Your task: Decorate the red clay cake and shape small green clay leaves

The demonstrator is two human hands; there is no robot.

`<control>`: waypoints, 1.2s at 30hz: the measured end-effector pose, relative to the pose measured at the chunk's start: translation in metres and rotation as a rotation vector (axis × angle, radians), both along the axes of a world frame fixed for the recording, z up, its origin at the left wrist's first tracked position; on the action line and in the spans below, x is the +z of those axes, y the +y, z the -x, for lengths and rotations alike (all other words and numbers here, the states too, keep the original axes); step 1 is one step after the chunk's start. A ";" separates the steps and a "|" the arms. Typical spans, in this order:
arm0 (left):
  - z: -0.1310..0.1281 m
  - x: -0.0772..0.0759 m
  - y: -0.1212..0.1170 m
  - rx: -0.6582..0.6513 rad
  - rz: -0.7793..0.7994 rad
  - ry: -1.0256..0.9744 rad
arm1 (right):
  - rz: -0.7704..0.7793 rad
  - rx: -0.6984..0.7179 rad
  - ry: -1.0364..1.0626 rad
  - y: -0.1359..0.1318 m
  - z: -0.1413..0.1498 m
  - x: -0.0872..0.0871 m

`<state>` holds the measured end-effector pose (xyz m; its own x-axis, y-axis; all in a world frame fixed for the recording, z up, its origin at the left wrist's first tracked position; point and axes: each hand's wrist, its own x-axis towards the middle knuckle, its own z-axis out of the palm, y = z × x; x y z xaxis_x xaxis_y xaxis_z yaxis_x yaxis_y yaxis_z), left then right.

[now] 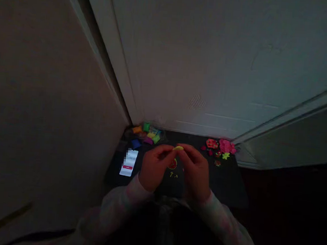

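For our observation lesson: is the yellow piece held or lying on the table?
Held: the left hand and right hand pinch the yellow piece between their fingers.

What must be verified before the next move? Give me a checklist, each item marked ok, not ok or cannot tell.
1. Small curved yellow piece held by left hand and right hand: ok.
2. Whole outline of that piece: cannot tell, partly covered.
3. Round red piece with yellowish rim on dark rectangular table: ok.
4. Tiny yellow bits lying apart from the red piece: ok.
5. One of the hands free: not ok, both occupied.
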<state>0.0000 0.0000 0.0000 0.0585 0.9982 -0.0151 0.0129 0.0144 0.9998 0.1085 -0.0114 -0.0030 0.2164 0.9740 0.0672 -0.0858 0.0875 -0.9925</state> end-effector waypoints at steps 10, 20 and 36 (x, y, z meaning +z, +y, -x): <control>-0.001 0.000 0.003 0.061 0.027 0.014 | 0.005 -0.040 -0.057 0.001 0.000 -0.002; 0.003 0.004 0.006 0.034 0.033 -0.145 | -0.030 0.058 -0.140 -0.001 -0.004 0.001; 0.012 0.014 -0.002 -0.137 0.067 -0.246 | -0.525 0.251 -0.687 -0.009 -0.033 0.013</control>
<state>-0.0116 -0.0019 0.0143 0.2031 0.9779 -0.0495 -0.2231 0.0955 0.9701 0.1415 -0.0208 0.0095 -0.2500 0.7948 0.5530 0.4341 0.6025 -0.6697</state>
